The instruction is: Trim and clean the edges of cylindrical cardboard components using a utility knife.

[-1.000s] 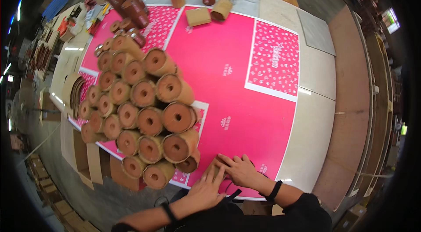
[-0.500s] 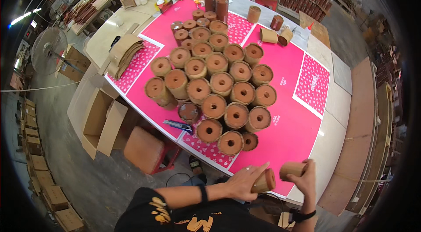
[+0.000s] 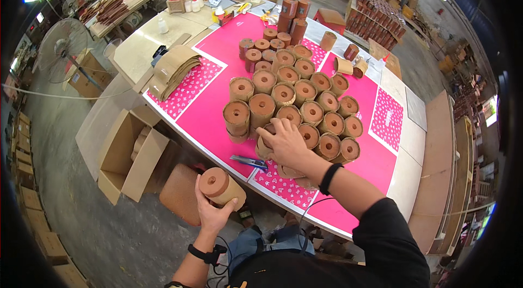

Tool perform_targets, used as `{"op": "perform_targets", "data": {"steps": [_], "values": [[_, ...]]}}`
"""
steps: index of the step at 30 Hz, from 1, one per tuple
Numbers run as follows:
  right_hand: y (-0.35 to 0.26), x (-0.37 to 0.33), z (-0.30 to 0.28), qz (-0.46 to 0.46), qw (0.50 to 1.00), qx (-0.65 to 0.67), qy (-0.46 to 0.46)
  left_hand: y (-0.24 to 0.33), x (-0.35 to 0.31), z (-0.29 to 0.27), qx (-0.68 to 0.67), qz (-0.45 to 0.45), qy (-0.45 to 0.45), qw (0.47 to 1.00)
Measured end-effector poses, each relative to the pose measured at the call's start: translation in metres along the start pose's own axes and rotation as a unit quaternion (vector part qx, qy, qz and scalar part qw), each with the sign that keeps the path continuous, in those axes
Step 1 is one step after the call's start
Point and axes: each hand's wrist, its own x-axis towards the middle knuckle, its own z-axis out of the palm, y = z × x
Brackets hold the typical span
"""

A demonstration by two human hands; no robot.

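In my left hand (image 3: 213, 214), beyond the table's near-left edge, is a reddish-brown cylinder (image 3: 213, 181) with a tan paper sleeve around its lower part. My fingers and thumb wrap round its sides. My right hand (image 3: 286, 144) reaches over the table and is closed on a paper-wrapped cylinder (image 3: 262, 151) at the near-left edge of a group, its top partly covered by my fingers. Several similar wrapped cylinders (image 3: 311, 111) stand upright close together, most with a central hole in the top. A blue utility knife (image 3: 249, 161) lies just left of my right forearm.
Pink printed sheets (image 3: 207, 124) cover the table. A stack of curved brown paper (image 3: 173, 70) lies on its left side, and taller dark red tubes (image 3: 298, 29) stand at the back. An open carton (image 3: 117, 165), a stool (image 3: 180, 192) and a fan (image 3: 62, 51) are left of the table.
My left hand has moved left, off the table's edge, with a cylinder. The right hand has crossed leftward from the near-right edge to the group. The whole view has shifted.
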Motion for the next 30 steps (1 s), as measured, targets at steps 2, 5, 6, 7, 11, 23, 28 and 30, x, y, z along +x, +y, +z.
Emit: {"op": "perform_targets", "data": {"steps": [2, 5, 6, 7, 11, 23, 28, 30], "values": [[-0.01, 0.004, 0.01, -0.027, 0.995, -0.082, 0.048, 0.0, 0.005, -0.007, 0.059, 0.053, 0.015, 0.997], [-0.014, -0.01, -0.023, 0.037, 0.998, -0.036, -0.042, -0.006, 0.028, 0.01, 0.037, 0.104, 0.018, 0.994], [-0.011, -0.015, -0.04, 0.039, 0.998, -0.034, -0.041, -0.001, 0.035, 0.017, 0.039, 0.104, 0.016, 0.994], [0.002, -0.026, -0.063, 0.067, 0.997, 0.026, -0.032, 0.011, 0.046, 0.032, 0.067, 0.149, 0.015, 0.986], [0.109, -0.087, -0.145, 0.223, 0.961, 0.157, 0.035, 0.051, 0.087, 0.097, 0.101, 0.267, -0.012, 0.958], [0.492, -0.08, -0.066, 0.406, 0.913, -0.035, -0.024, 0.079, 0.113, 0.12, 0.242, 0.145, -0.011, 0.959], [0.565, 0.007, 0.032, 0.462, 0.885, 0.048, 0.013, 0.109, 0.099, 0.131, 0.409, 0.077, 0.043, 0.908], [0.587, 0.04, 0.067, 0.48, 0.869, 0.12, 0.026, 0.116, 0.093, 0.134, 0.51, 0.069, 0.034, 0.857]]}}
